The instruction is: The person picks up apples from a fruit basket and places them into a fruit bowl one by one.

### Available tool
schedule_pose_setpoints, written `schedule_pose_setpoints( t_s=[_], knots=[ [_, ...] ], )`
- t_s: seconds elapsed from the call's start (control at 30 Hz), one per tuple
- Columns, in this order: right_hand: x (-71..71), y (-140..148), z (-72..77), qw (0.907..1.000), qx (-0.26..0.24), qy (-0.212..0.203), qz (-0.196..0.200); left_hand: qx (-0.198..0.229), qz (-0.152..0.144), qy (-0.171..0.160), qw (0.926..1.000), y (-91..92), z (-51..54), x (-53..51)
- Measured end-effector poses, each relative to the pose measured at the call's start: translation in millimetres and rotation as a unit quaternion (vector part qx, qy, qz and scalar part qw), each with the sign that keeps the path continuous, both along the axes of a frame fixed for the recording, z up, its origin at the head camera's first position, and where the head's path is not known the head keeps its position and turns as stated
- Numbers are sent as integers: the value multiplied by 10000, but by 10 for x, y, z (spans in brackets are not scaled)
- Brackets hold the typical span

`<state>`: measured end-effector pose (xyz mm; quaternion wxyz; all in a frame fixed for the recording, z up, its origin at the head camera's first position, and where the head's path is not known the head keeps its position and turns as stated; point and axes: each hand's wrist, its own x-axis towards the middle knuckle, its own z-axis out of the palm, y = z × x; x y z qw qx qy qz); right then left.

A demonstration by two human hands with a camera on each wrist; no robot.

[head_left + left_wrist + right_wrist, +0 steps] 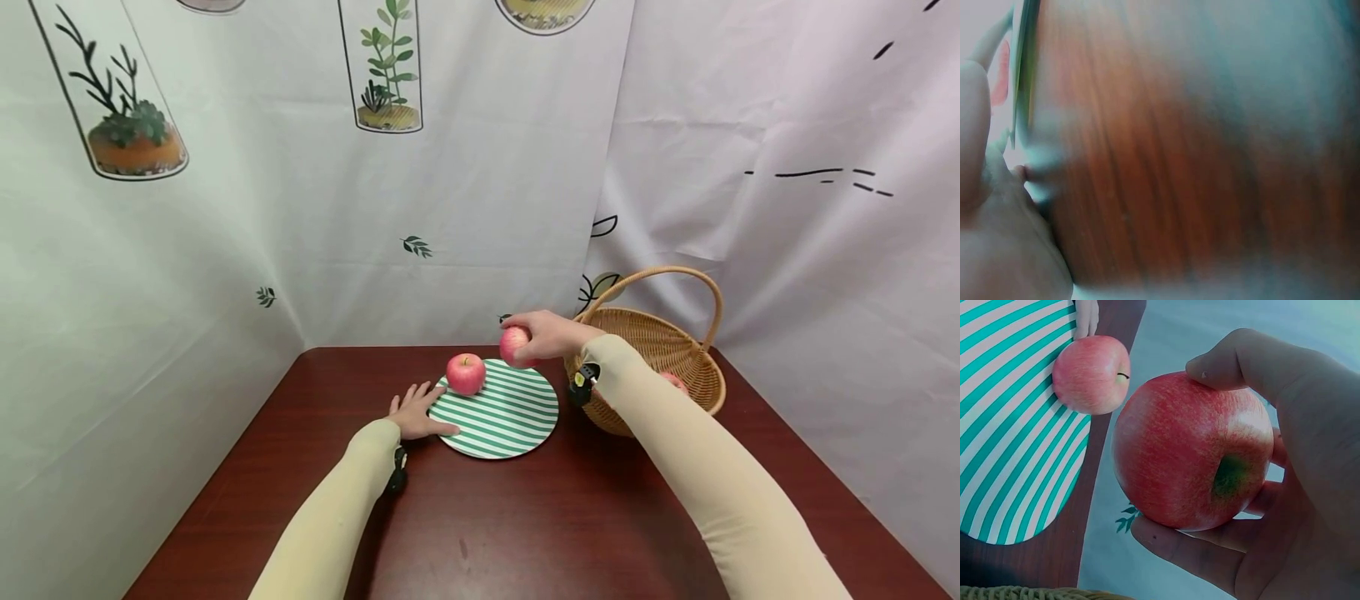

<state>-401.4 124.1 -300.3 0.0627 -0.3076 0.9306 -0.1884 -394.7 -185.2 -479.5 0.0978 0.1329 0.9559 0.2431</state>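
Observation:
My right hand (551, 335) grips a red apple (515, 345) above the back edge of a round green-and-white striped mat (498, 417); in the right wrist view the fingers and thumb curl round this apple (1191, 453). Another apple (466, 374), stem up, rests at the mat's back left; the right wrist view shows it too (1090, 375). With fingers spread, my left hand (417, 414) touches the mat's left edge. In the left wrist view, that hand (1004, 244) is at the left beside the mat's edge (1022, 75).
A wicker basket (637, 329) with a tall handle stands at the right of the brown table (480, 525), partly behind my right forearm, with some red fruit (674, 382) inside. White curtains (465, 192) with printed plants hang behind and at both sides.

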Motion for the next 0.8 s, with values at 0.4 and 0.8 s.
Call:
schedule_pose_setpoints(
  t_s=[0.4, 0.8],
  knots=[
    [-99, -167, -119, 9989, 249, -368, -166, 33, 12, 4, 10000, 2, 11, 18],
    [-194, -261, -290, 9959, 202, -778, -416, -149, 29, -23, 9999, 21, 47, 44]
  ],
)
